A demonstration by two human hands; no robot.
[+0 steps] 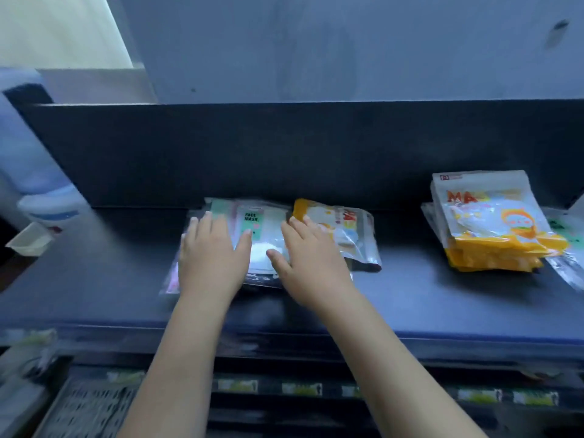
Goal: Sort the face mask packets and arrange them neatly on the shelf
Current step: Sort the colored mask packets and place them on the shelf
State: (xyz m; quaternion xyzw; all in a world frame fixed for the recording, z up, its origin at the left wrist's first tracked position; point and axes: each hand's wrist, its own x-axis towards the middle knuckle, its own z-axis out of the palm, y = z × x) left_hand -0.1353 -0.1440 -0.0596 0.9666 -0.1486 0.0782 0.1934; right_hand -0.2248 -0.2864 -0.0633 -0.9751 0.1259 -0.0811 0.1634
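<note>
A pile of clear face mask packets with green "FACE MASK" labels [257, 222] lies on the dark shelf top [110, 267]. My left hand [211, 254] rests flat on the pile's left part, fingers spread. My right hand [311, 263] lies flat on its right edge, fingertips touching an orange-and-white mask packet [350, 229] beside the pile. A stack of orange-and-white mask packets [493, 226] sits at the right, apart from both hands. More clear packets [565, 248] stick out under and behind that stack.
A dark back panel [284, 153] rises behind the shelf top. A water dispenser bottle [34, 172] stands at the left. Below the front edge run lower shelves with green price labels [300, 388] and a wire basket [85, 409] at the lower left.
</note>
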